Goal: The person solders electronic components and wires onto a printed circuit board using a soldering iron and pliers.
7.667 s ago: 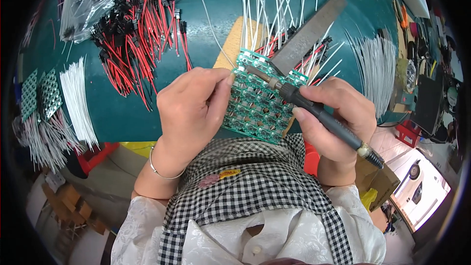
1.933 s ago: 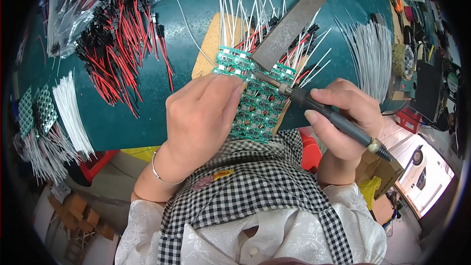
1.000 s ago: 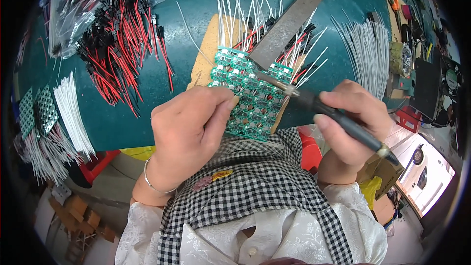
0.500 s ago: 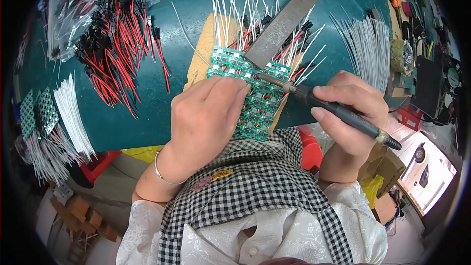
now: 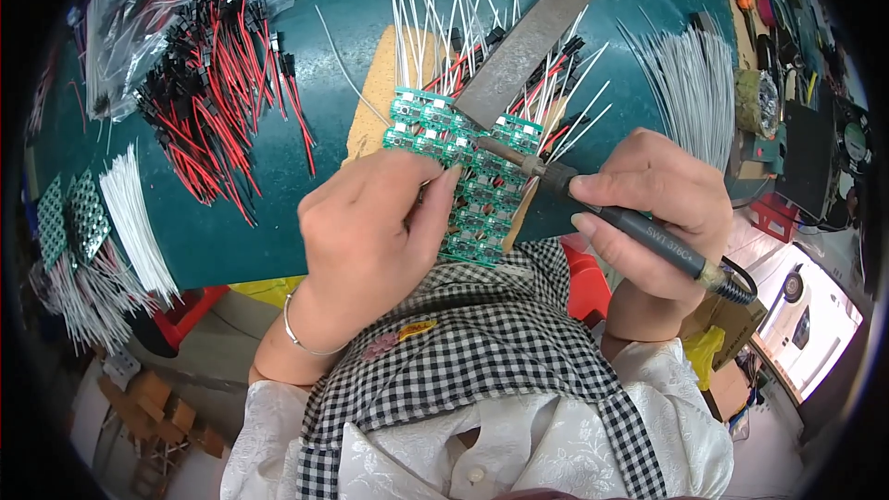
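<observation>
In my right hand (image 5: 662,208) is a dark-handled soldering iron (image 5: 639,233), gripped like a pen. Its metal tip points up and left and lies over a panel of green circuit boards (image 5: 486,199). My left hand (image 5: 366,231) is at the panel's left side, thumb and fingers drawn together in a pinch near the tip. What they pinch is too hidden to make out. A flat grey metal bar (image 5: 537,37) lies slantwise with its lower end on the panel. White wires (image 5: 417,46) and red-and-black leads extend from beyond the panel's far edge, partly under the bar.
A tan board (image 5: 375,97) lies under the panel on the green table (image 5: 343,14). Red-and-black connector leads (image 5: 218,83) and a clear plastic bag (image 5: 130,28) are at the left, beside white wire bundles (image 5: 139,222). Another wire bundle (image 5: 690,83) lies at the right.
My left hand has shifted left, and its thumb and forefinger have parted slightly. The soldering iron has moved a little left and rolled in my right hand. The panel and bar appear slightly further left.
</observation>
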